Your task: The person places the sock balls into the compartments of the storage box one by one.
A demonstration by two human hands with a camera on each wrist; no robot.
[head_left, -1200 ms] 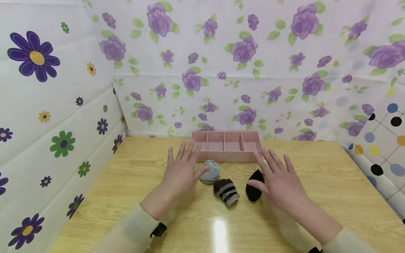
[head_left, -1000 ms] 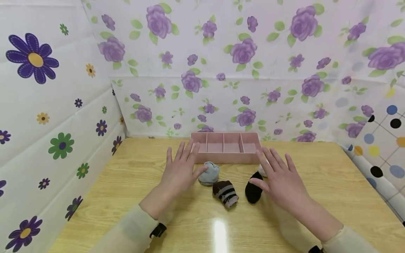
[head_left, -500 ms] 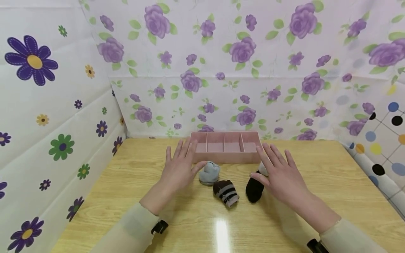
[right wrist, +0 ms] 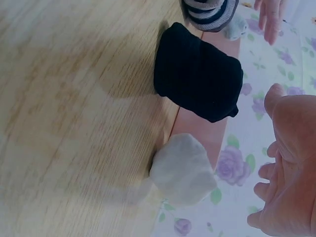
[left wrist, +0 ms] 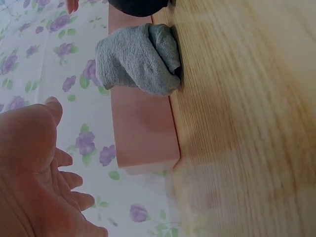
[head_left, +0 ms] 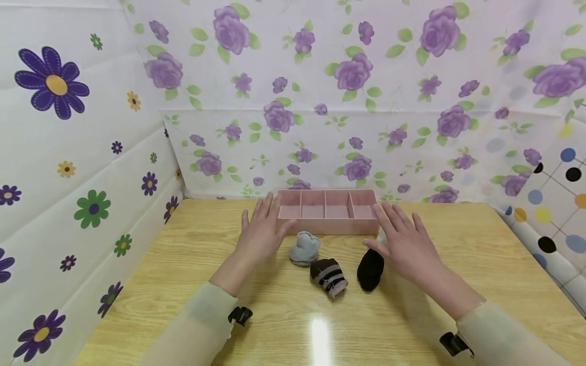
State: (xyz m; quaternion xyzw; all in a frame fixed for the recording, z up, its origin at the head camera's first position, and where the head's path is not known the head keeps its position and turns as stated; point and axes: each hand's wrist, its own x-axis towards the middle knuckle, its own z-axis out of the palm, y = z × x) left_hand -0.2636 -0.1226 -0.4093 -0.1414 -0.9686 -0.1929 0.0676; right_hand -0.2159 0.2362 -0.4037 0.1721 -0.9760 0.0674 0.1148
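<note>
Here, divided pink box (head_left: 327,226), socks (head_left: 328,277) outside

No text, label, brand, number or sign can be read.

Both arms, in pale cream, long fabric sleeves (head_left: 197,317), enter from the lower corners and converge forward, the wrists (head_left: 229,279) bare. The bare left hand (head_left: 259,236) and the bare right hand (head_left: 407,248) are held up, well apart, backs toward the head view. Their fingers (head_left: 260,208) extend forward, slightly spread; each thumb (head_left: 286,228) juts inward toward the opposite hand. The wrist views show the palm side of each hand, the fingers partly foreshortened.
</note>
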